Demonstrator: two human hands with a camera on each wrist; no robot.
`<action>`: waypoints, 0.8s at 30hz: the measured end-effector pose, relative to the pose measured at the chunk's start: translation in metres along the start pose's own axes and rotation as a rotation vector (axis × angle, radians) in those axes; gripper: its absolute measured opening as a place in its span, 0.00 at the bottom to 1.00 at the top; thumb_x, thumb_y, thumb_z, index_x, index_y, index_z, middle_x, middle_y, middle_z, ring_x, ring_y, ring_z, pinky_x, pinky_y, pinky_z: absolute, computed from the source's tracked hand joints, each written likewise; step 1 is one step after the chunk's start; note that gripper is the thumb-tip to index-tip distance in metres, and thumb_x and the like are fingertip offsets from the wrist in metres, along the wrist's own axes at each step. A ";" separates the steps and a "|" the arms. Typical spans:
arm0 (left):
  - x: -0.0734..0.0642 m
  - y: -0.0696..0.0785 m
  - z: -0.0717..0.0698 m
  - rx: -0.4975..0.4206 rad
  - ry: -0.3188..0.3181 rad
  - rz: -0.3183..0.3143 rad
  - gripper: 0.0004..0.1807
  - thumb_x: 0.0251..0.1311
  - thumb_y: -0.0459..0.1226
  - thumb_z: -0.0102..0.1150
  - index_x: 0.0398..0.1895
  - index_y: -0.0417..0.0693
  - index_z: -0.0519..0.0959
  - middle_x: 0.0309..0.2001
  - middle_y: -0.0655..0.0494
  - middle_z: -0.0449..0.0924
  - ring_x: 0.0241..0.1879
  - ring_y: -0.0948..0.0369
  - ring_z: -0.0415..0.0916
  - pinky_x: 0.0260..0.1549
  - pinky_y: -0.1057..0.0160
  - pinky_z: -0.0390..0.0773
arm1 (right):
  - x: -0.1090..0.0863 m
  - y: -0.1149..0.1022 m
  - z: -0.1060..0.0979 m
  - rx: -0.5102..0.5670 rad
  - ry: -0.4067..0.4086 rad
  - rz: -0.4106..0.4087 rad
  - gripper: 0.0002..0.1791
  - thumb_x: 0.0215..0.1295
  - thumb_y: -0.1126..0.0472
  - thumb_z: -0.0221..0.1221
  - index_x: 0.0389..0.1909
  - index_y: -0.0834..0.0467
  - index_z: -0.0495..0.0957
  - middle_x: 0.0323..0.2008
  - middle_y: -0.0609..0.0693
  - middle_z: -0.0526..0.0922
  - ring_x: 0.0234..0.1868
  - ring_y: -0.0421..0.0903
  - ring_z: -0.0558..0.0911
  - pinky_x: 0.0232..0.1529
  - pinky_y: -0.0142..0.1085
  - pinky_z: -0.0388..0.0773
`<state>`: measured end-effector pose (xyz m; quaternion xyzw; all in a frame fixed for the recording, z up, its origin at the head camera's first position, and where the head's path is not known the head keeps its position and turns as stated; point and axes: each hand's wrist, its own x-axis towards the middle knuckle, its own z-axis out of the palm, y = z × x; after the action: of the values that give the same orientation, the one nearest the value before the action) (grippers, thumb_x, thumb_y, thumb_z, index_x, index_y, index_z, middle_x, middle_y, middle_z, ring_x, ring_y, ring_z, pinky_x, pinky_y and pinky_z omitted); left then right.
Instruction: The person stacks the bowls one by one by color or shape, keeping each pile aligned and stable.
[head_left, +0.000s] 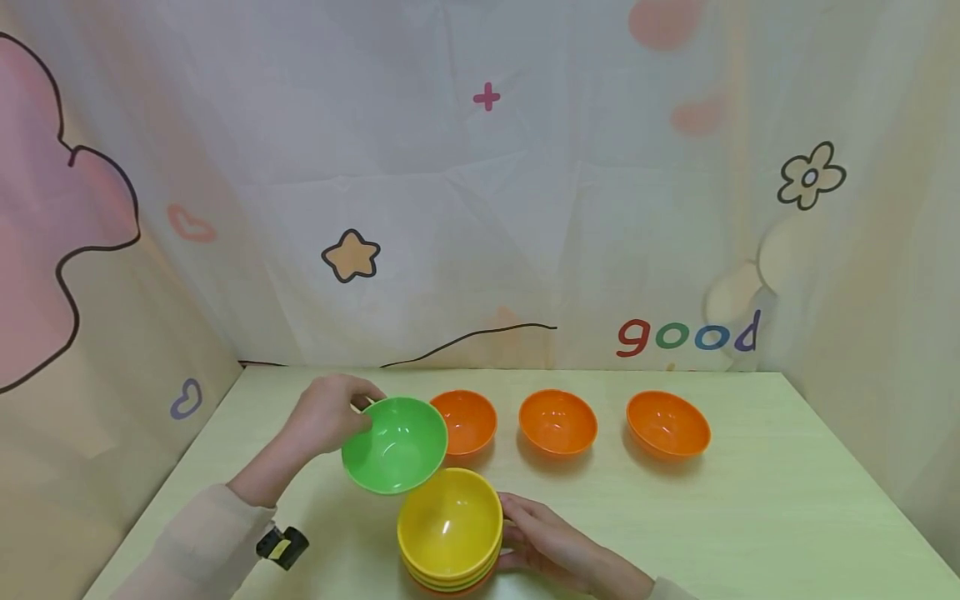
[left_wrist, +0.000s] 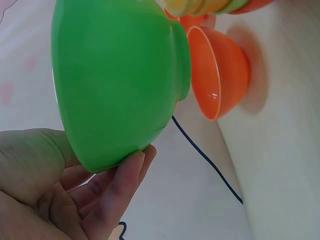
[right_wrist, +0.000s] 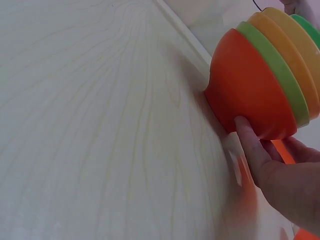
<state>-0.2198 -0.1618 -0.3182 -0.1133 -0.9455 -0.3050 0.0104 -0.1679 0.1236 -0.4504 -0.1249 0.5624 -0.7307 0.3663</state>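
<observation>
My left hand [head_left: 330,414] pinches the rim of a green bowl [head_left: 396,446], thumb inside and fingers underneath. The bowl is raised and tilted, its hollow facing the head camera; the left wrist view shows its smooth outside [left_wrist: 115,80]. Below and to its right stands a stack of nested bowls, with a yellow bowl [head_left: 450,525] on top. Lower in the stack are another yellow bowl, a green bowl [right_wrist: 277,75] and, at the bottom, an orange bowl [right_wrist: 245,85]. My right hand [head_left: 551,537] holds the stack's right side, fingers and thumb spread against it.
Behind the stack, three orange bowls stand in a row: left [head_left: 468,425], middle [head_left: 558,422] and right [head_left: 667,425]. The left one is partly covered by the raised green bowl. A printed curtain [head_left: 480,208] rises behind the pale table [head_left: 750,508].
</observation>
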 end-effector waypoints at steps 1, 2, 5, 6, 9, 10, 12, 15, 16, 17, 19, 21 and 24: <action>-0.001 0.003 0.000 -0.001 -0.003 0.003 0.17 0.41 0.22 0.56 0.37 0.40 0.82 0.27 0.51 0.81 0.25 0.60 0.76 0.22 0.65 0.80 | 0.000 0.000 0.000 0.001 -0.002 -0.003 0.36 0.70 0.44 0.43 0.68 0.65 0.52 0.63 0.62 0.65 0.54 0.50 0.75 0.52 0.46 0.75; -0.002 0.005 0.001 -0.005 -0.008 0.003 0.17 0.41 0.22 0.56 0.37 0.40 0.82 0.27 0.51 0.81 0.25 0.60 0.76 0.22 0.65 0.80 | 0.000 0.001 0.000 0.002 -0.004 -0.006 0.36 0.70 0.44 0.43 0.68 0.65 0.51 0.63 0.62 0.65 0.54 0.50 0.75 0.52 0.46 0.75; -0.004 0.012 0.002 -0.014 -0.026 0.001 0.16 0.42 0.22 0.57 0.37 0.41 0.82 0.27 0.52 0.80 0.25 0.60 0.75 0.22 0.65 0.81 | 0.000 0.001 0.000 0.004 -0.011 -0.019 0.36 0.71 0.45 0.42 0.68 0.66 0.51 0.63 0.62 0.65 0.55 0.50 0.74 0.52 0.46 0.75; -0.005 0.014 0.003 -0.015 -0.030 0.005 0.16 0.42 0.22 0.57 0.36 0.42 0.83 0.27 0.52 0.80 0.25 0.60 0.75 0.22 0.65 0.81 | 0.000 0.001 0.000 0.003 -0.011 -0.020 0.36 0.71 0.45 0.42 0.68 0.66 0.51 0.64 0.62 0.64 0.55 0.50 0.74 0.52 0.46 0.75; -0.007 0.019 0.006 -0.012 -0.036 0.028 0.16 0.42 0.21 0.58 0.34 0.44 0.83 0.26 0.54 0.80 0.26 0.60 0.75 0.22 0.66 0.80 | 0.000 0.001 0.000 0.001 -0.014 -0.027 0.35 0.71 0.45 0.42 0.68 0.66 0.51 0.64 0.62 0.64 0.55 0.50 0.74 0.52 0.46 0.75; -0.007 0.020 0.007 -0.011 -0.038 0.038 0.16 0.42 0.21 0.58 0.34 0.44 0.83 0.25 0.54 0.80 0.26 0.60 0.75 0.22 0.66 0.80 | 0.000 0.001 0.000 0.001 -0.016 -0.027 0.36 0.71 0.45 0.42 0.68 0.66 0.51 0.64 0.62 0.64 0.56 0.50 0.74 0.52 0.46 0.75; -0.009 0.022 0.009 -0.014 -0.043 0.054 0.15 0.42 0.21 0.58 0.33 0.45 0.83 0.25 0.54 0.80 0.27 0.60 0.74 0.22 0.67 0.79 | 0.000 0.000 0.000 -0.002 -0.022 -0.027 0.36 0.71 0.45 0.42 0.69 0.66 0.51 0.64 0.61 0.64 0.56 0.50 0.74 0.52 0.46 0.75; -0.012 0.025 0.013 -0.021 -0.052 0.069 0.15 0.42 0.21 0.58 0.32 0.45 0.83 0.25 0.55 0.80 0.26 0.61 0.74 0.22 0.68 0.79 | -0.001 0.000 0.000 -0.005 -0.032 -0.029 0.36 0.71 0.45 0.41 0.69 0.66 0.50 0.64 0.62 0.63 0.56 0.50 0.74 0.52 0.45 0.75; -0.012 0.026 0.014 -0.024 -0.055 0.070 0.16 0.42 0.21 0.58 0.32 0.45 0.83 0.24 0.55 0.80 0.26 0.61 0.74 0.21 0.68 0.78 | -0.001 0.000 -0.001 -0.005 -0.035 -0.030 0.36 0.71 0.45 0.41 0.69 0.66 0.50 0.64 0.62 0.63 0.56 0.50 0.73 0.52 0.45 0.75; -0.013 0.027 0.016 -0.027 -0.058 0.070 0.16 0.42 0.21 0.58 0.32 0.46 0.83 0.24 0.55 0.80 0.26 0.61 0.74 0.22 0.68 0.78 | -0.001 0.000 -0.001 -0.004 -0.037 -0.033 0.36 0.71 0.45 0.41 0.69 0.66 0.50 0.64 0.62 0.64 0.56 0.50 0.73 0.52 0.45 0.75; -0.015 0.029 0.018 -0.031 -0.062 0.074 0.16 0.42 0.21 0.58 0.32 0.46 0.83 0.24 0.55 0.80 0.26 0.61 0.74 0.22 0.68 0.78 | -0.001 0.001 0.000 -0.001 -0.037 -0.036 0.35 0.71 0.45 0.41 0.69 0.65 0.50 0.64 0.61 0.64 0.56 0.50 0.73 0.52 0.45 0.75; -0.016 0.030 0.021 -0.038 -0.070 0.075 0.16 0.42 0.21 0.58 0.32 0.47 0.84 0.24 0.55 0.80 0.26 0.61 0.73 0.22 0.68 0.78 | -0.001 0.002 0.000 0.000 -0.034 -0.041 0.35 0.71 0.45 0.41 0.69 0.65 0.50 0.63 0.61 0.65 0.56 0.50 0.74 0.52 0.45 0.75; -0.018 0.032 0.026 -0.051 -0.090 0.084 0.16 0.41 0.21 0.58 0.32 0.48 0.84 0.24 0.54 0.80 0.26 0.62 0.74 0.21 0.69 0.77 | -0.001 0.002 0.001 -0.001 -0.025 -0.045 0.35 0.71 0.46 0.41 0.69 0.65 0.50 0.62 0.60 0.67 0.55 0.49 0.74 0.52 0.45 0.75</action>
<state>-0.1942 -0.1252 -0.3221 -0.1667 -0.9313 -0.3230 -0.0221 -0.1656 0.1235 -0.4518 -0.1470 0.5553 -0.7367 0.3567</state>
